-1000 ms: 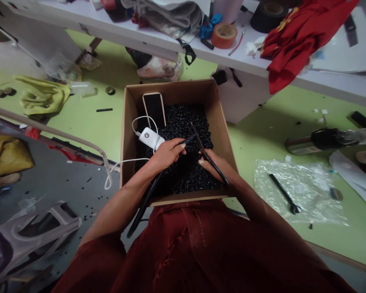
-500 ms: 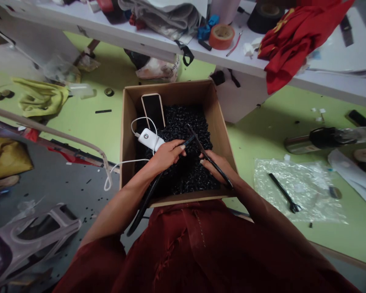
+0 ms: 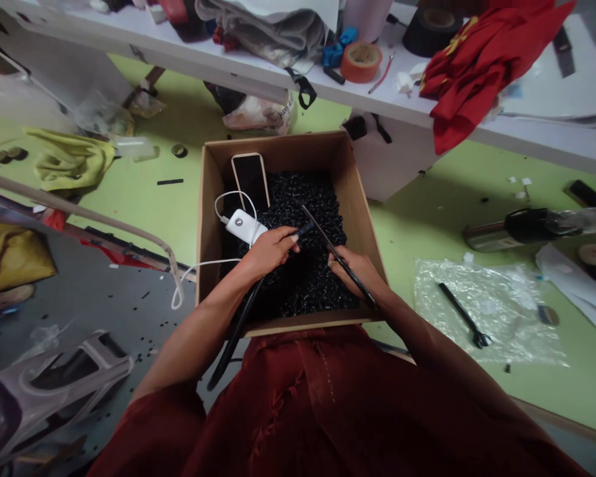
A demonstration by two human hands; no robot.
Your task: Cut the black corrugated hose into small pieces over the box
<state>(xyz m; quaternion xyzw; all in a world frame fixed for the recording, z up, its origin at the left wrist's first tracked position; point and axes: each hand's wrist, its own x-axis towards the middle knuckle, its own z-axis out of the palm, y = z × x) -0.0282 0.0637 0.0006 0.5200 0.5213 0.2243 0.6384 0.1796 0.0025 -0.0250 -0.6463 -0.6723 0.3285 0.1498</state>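
left hand (image 3: 271, 252) closed on black ribbed tube (image 3: 238, 338) | right hand (image 3: 357, 271) closed on straight black rod (image 3: 322, 235) | both over black plastic pieces (image 3: 302, 285) in cardboard box (image 3: 278, 149) | white power bank (image 3: 243, 225) just beside left hand

Free room: a narrow gap lay between the left hand (image 3: 268, 252) and right hand (image 3: 355, 271).
Obstacles: two black rods (image 3: 340, 258) and the cardboard box walls (image 3: 360, 212) hemmed them in.

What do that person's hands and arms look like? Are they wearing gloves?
No gloves: the left hand and right hand are bare, and so are the forearms. Loose dark red sleeves cover the arms above them.
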